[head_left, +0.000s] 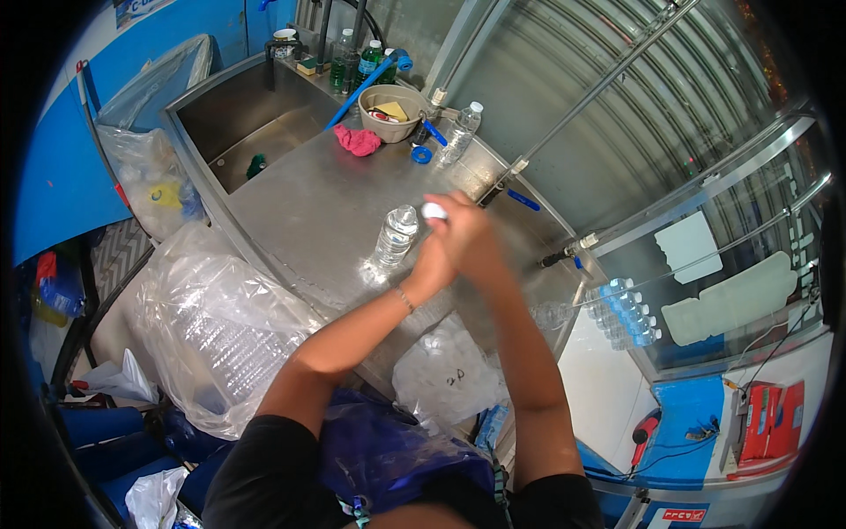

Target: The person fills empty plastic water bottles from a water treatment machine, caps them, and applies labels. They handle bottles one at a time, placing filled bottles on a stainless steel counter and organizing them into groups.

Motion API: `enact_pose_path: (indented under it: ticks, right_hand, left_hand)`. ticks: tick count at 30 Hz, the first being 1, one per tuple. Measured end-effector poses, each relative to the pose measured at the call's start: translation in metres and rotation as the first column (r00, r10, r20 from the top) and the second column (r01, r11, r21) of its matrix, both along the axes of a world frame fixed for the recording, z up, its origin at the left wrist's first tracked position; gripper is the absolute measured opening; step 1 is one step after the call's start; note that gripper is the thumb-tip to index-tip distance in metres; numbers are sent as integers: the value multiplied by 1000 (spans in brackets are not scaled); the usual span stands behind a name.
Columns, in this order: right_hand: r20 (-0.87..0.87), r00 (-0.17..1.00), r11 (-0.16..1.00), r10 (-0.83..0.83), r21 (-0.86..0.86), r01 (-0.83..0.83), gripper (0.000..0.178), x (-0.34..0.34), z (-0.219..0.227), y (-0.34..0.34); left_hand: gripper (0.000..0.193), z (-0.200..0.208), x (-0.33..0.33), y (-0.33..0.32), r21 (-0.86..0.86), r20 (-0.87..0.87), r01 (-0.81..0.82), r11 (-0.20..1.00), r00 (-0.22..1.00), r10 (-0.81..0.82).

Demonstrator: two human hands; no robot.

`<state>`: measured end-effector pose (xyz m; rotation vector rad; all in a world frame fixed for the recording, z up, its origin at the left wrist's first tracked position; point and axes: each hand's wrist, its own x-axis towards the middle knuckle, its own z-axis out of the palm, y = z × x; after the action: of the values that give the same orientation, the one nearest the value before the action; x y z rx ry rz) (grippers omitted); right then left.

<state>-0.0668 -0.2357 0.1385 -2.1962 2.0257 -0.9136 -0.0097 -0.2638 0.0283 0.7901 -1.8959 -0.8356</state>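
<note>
A white bottle cap (pixel 433 211) shows at the fingers of my right hand (pixel 474 236), which is closed on it. My left hand (pixel 435 263) is closed just below and against the right; whatever it holds is hidden. Just left of both hands, a clear plastic bottle (pixel 397 234) stands on the steel counter (pixel 304 207); I cannot make out a cap on it. Nearer my body, a clear plastic bag (pixel 445 375) full of whitish pieces lies between my forearms.
Behind are a steel sink (pixel 264 132), a beige tub (pixel 388 106), a pink cloth (pixel 357 140), and a white-capped bottle (pixel 460 134). Blue-handled valves (pixel 523 200) line the right edge. A large plastic bag (pixel 220 326) hangs left; several bottles (pixel 621 313) stand right.
</note>
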Motion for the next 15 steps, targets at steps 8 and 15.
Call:
enact_pose_path:
  ticks: [8, 15]
  right_hand:
    - [-125, 922, 930, -367, -48, 364, 26, 24, -58, -35]
    - [-219, 916, 938, -337, 4, 346, 28, 1, -90, -50]
  left_hand:
    - [53, 17, -28, -20, -177, 177, -249, 952, 944, 279]
    - [63, 2, -38, -25, -71, 112, -154, 985, 980, 162]
